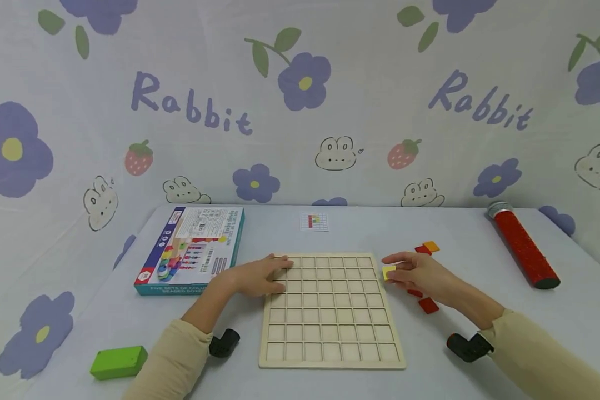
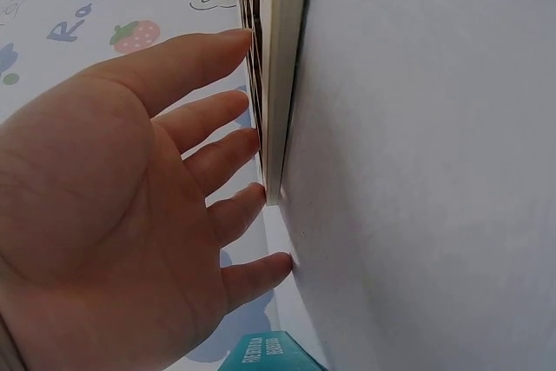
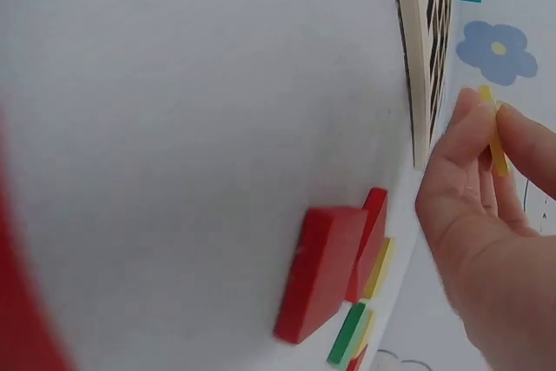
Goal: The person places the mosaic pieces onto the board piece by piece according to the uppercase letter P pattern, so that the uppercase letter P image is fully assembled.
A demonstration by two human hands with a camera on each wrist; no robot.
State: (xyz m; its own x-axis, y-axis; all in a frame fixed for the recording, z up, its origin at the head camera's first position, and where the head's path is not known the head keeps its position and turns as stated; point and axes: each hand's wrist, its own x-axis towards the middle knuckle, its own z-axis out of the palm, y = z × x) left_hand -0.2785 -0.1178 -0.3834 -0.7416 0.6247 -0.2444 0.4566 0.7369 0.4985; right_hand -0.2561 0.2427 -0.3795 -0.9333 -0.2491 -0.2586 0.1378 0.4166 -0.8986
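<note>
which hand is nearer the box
Left: the left hand is just right of the box, touching the board; the right hand is beyond the board's right edge, pinching a yellow tile.

Between the left fingers (image 1: 278,288) and the right fingers (image 1: 399,257), a low wooden grid board (image 1: 332,365) spans the surface (image 1: 465,239) — a hand can cross above it. Left of the left fingers, a box (image 1: 195,244) blocks a sideways pass at surface level. Flat red tiles (image 1: 429,305) and an orange tile (image 1: 431,246) lie close about the right fingers — low obstacles. Farther right, open room extends to a red cylinder (image 1: 525,247).
</note>
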